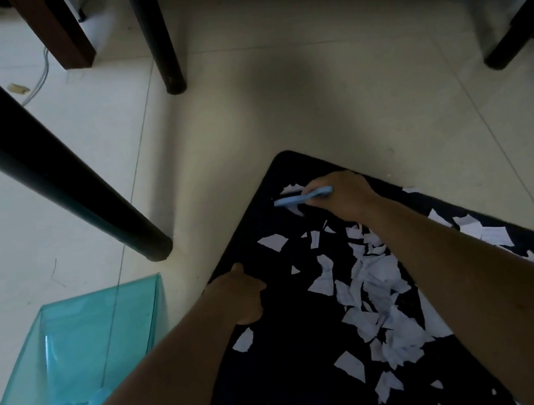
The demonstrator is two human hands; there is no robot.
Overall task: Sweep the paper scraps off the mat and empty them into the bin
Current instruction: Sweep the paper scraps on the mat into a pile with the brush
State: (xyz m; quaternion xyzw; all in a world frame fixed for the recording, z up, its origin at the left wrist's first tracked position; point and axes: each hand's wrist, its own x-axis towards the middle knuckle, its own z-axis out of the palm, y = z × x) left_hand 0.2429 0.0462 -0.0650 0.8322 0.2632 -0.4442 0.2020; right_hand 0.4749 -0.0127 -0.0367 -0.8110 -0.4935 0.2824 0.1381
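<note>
A dark navy mat [281, 356] lies on the pale tiled floor, strewn with several white paper scraps [375, 290]. My right hand [344, 194] is shut on a small light-blue brush [296, 199] near the mat's far corner, its head resting on scraps there. My left hand [241, 293] grips the mat's left edge, fingers curled over it. A clear teal dustpan [85, 361] sits on the floor to the left of the mat, with nothing visible in it. No bin is in view.
Black table legs stand to the left [146, 241] and further back [170, 74]. A brown furniture leg [60, 35] and a white cable [39, 80] are at the upper left. Dark furniture [518, 36] stands at the upper right.
</note>
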